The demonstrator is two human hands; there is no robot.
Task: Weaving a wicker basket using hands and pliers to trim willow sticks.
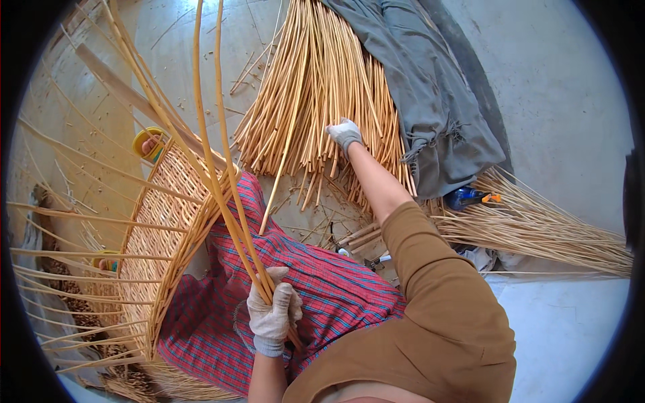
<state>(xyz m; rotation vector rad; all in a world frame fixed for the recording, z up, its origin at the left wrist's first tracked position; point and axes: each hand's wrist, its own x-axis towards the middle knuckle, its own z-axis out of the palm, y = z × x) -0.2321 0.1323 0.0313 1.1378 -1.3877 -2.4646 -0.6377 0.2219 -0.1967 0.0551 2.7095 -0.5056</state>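
"What's closest to us?"

"The worker's brown top [437, 329], spreading to the right of the basket [151, 269]. That basket is the landmark: woven wall facing us, bare stakes [101, 254] fanning off its left side."

"And next in size?"

"The red checked cloth [336, 279] over the lap, just right of the basket. Then the heap of rods [322, 80], ahead of the basket and to its right, with a grey cloth [430, 87] along the heap's far side. A paler bundle [537, 221] lies well to the basket's right."

"Where are the hands?"

"The gloved left hand [271, 316] is just right of the basket, fingers wrapped tight around a few long rods [259, 279], which rise past the basket's near rim. The gloved right hand [345, 133] is farther off to the basket's right, at the heap, its fingers drawn together. I can't tell whether it pinches a rod."

"Anything smaller?"

"A blue object with an orange tip [463, 197], well right of the basket, beside the paler bundle."

"So which step is this?"

"Choosing rods, I'd judge: some gathered in one hand, the other picking. The next move seems to call for a firm pinch on one rod and a lengthwise pull, without dragging its neighbours along."
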